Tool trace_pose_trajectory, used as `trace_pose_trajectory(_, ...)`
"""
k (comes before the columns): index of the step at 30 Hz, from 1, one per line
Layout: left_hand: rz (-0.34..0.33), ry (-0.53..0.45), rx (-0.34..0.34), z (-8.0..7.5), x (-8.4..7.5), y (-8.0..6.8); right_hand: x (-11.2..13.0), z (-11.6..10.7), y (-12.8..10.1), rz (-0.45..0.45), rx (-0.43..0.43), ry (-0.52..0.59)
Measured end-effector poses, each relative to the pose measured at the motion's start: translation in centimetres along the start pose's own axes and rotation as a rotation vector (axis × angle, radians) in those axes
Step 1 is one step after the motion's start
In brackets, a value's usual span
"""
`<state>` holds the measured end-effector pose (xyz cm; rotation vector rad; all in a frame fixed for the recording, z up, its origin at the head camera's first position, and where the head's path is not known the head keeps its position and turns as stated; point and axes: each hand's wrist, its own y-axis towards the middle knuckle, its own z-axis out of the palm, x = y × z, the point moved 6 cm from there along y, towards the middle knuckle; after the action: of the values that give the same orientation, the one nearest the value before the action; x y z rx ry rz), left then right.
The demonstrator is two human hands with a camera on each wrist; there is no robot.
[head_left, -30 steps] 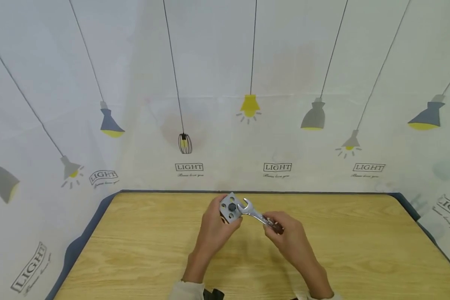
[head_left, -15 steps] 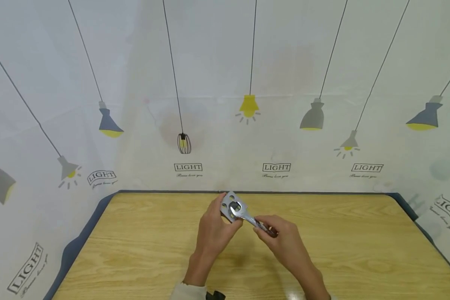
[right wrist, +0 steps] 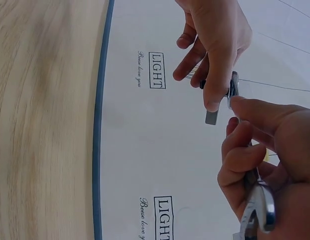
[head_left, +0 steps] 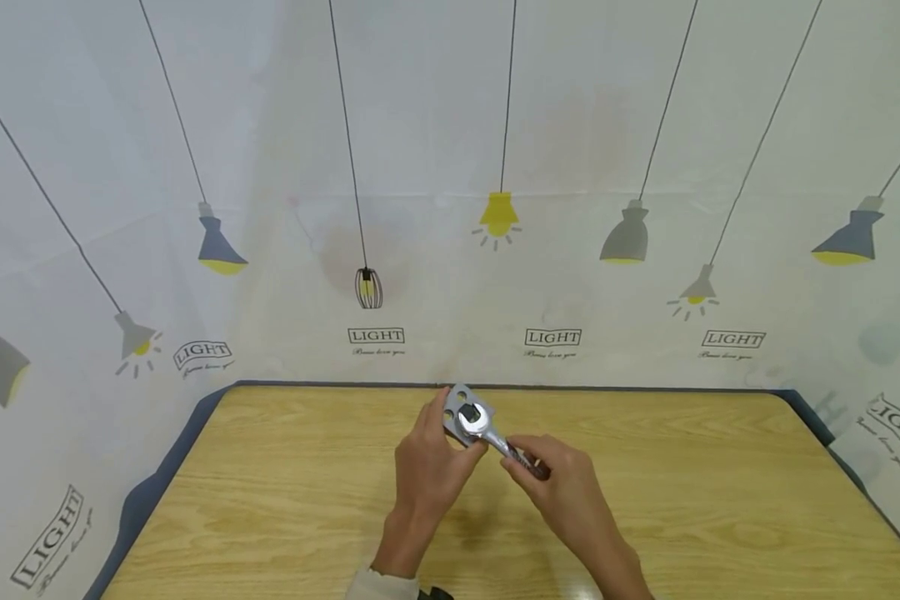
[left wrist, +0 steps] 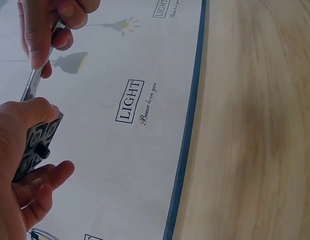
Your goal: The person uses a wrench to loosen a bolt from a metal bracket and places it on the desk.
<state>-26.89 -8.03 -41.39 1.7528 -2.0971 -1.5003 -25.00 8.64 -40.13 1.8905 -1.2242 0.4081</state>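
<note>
Since the earliest head view, the wrench [head_left: 497,442] has shifted left, from just beside the dark bolt [head_left: 468,412] to around its head, and the right hand [head_left: 564,477] has come nearer the left hand [head_left: 429,468]. Behind everything stands a pale backdrop [head_left: 435,108] printed with hanging lamps and the word LIGHT. Before it spreads a wood-grained table [head_left: 270,500], and both hands are raised above it. A light sleeve [head_left: 381,585] shows at the left wrist.

The left hand pinches a grey metal plate [head_left: 453,406] by its edges, thumb at the near right corner and fingers along the left side; the left wrist view shows some of its fingertips spread beyond the plate. The plate lies tilted at the far end of this hand, between thumb and fingers. To its right and closer to the person, the right hand curls its thumb and fingers round the wrench's shank, which slants from the plate down into the grip. In the right wrist view the tool's other end juts out past the palm. Round holes pierce the plate about the bolt, whose dark stub sticks out of the plate's opposite face in the left wrist view.
</note>
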Motion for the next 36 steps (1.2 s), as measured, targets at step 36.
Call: trace_pose_trajectory(36,0.101,-0.083,0.106,-0.6,-0.4,0.5,-0.1,-1.4,-0.1,0.007,-0.013,-0.125)
